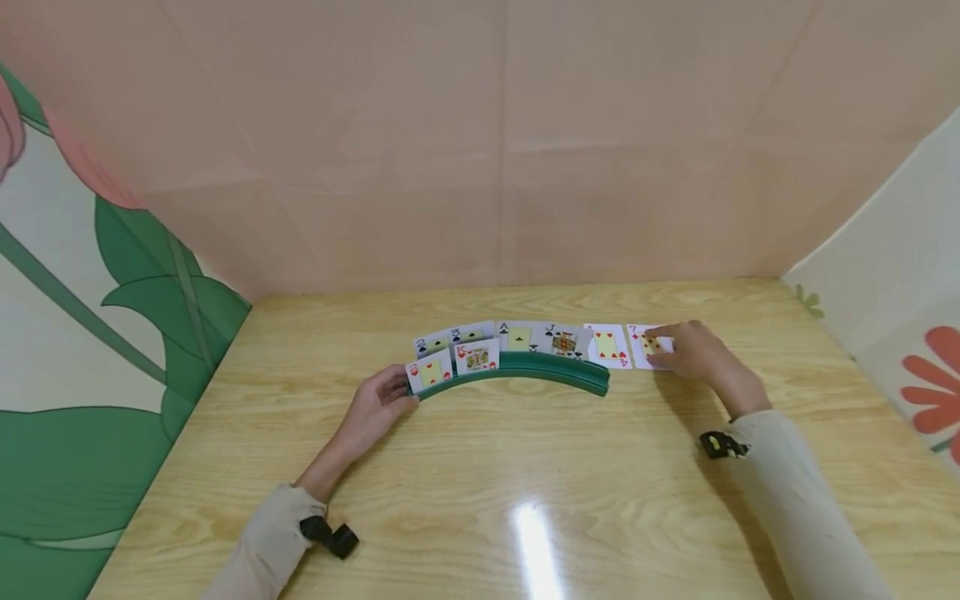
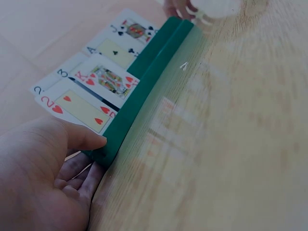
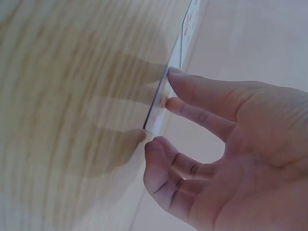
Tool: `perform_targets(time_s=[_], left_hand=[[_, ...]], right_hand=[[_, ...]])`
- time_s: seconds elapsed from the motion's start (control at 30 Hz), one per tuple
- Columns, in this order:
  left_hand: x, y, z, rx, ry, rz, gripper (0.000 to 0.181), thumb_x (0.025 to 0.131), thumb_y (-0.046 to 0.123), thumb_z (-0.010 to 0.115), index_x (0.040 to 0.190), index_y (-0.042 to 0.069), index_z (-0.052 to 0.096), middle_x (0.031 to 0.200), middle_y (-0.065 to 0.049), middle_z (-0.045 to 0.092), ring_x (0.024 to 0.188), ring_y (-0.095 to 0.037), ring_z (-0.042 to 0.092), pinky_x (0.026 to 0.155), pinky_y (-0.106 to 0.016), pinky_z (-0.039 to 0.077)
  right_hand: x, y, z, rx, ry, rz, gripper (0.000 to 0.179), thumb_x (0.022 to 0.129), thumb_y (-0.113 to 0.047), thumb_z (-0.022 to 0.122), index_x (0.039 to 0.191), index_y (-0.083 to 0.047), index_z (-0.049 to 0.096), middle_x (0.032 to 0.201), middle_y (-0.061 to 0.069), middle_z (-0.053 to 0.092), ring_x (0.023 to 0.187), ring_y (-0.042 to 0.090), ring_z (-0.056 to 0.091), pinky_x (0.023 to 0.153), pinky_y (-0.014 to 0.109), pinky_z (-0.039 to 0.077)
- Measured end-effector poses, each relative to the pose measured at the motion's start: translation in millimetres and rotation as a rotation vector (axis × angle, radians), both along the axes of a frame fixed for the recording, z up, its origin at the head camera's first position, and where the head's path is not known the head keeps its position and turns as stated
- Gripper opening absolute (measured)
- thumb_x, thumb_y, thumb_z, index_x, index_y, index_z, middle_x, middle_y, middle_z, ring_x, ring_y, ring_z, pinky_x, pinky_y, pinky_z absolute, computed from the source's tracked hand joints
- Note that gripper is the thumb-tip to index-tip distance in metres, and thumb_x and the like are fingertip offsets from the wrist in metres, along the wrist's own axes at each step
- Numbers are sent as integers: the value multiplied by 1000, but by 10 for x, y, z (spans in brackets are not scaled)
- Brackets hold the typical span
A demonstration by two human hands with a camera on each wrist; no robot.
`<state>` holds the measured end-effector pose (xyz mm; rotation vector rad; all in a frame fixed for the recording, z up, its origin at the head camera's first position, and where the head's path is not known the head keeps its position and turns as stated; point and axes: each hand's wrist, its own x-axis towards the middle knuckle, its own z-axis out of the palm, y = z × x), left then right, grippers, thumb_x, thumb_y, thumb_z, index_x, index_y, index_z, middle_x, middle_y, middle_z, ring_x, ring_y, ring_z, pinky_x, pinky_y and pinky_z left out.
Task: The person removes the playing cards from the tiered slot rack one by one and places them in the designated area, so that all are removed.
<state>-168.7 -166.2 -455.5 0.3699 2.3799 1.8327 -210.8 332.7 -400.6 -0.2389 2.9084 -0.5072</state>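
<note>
White glare (image 1: 537, 550) streaks the table (image 1: 442, 483) in the head view; wrist views are dimmer.

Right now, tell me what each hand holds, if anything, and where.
The left hand grips the green card holder by its left end. The right hand is at the red seven; whether it grips cannot be told.
</note>
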Motion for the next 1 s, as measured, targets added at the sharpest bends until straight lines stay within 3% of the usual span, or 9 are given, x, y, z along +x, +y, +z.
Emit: perform_targets(time_s=[0.23,0.5,0.73,1.0], left_hand=[[-12,-2,1,-11,2,4,41,91,-2,66,131,1,57,131,-17,59,122,-29,57,103,-35,49],[-17,-20,-17,-14,3,6,41,92,0,67,132,1,57,132,-17,59,122,-29,57,102,-34,49],[-10,-42,-10,-27,11,11,39,92,0,67,131,2,58,131,-16,60,122,-28,57,102,-34,50],[-19,-8,-28,4,17,-2,39,92,-2,66,130,-2,57,130,-20,59,121,-31,57,102,-34,49]], right_hand=[[6,-41,63,-27,69,48,45,94,-16,69,132,6,59,121,38,57,104,47,55,87,64,46],[138,-395,387,-63,331,98,36,93,-9,69,125,6,64,94,24,64,78,29,58,64,42,48],[299,-750,645,-121,453,116,28,94,-7,67,121,1,68,100,21,64,79,26,62,67,44,52],[424,-1003,765,-152,492,143,21,95,-7,66,113,1,71,105,20,66,84,29,64,69,45,56]])
